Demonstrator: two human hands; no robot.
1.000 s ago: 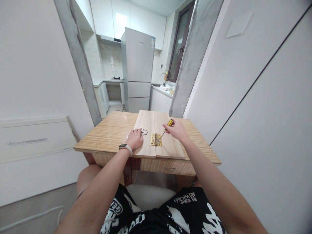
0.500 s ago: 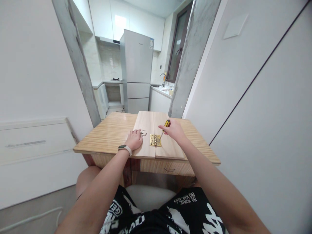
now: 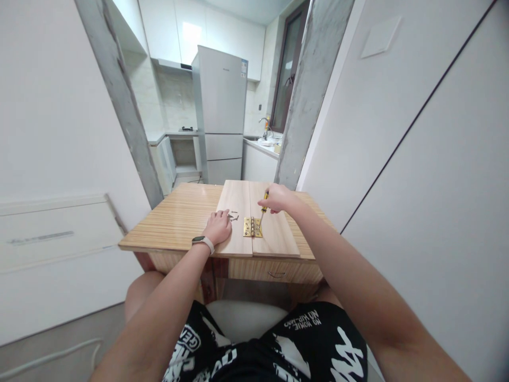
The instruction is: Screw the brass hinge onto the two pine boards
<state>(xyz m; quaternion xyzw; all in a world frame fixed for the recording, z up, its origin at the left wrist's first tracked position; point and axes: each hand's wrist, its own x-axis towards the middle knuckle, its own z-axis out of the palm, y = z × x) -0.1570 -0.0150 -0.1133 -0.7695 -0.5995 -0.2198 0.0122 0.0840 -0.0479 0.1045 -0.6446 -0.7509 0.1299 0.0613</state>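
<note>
A brass hinge (image 3: 248, 227) lies open across the seam between two pale wooden boards, the left board (image 3: 238, 245) and the right board (image 3: 276, 241). My right hand (image 3: 280, 198) is closed round the yellow and black handle of a screwdriver (image 3: 264, 201). Its shaft slants down and the tip meets the hinge's right leaf. My left hand (image 3: 218, 227) lies flat on the left board, fingers stretched out. Several small screws (image 3: 234, 217) are scattered by its fingertips. Whether a screw sits under the tip is too small to tell.
Both boards rest on a striped wood table (image 3: 175, 223) with a drawer (image 3: 274, 271) at its front. White walls stand close on either side. Beyond the table are a grey fridge (image 3: 225, 95) and a kitchen sink counter (image 3: 260, 156).
My right hand has turned over the screwdriver handle, the wrist now higher and the forearm swung outward. The screwdriver stands more upright. My left hand stays in place on the board.
</note>
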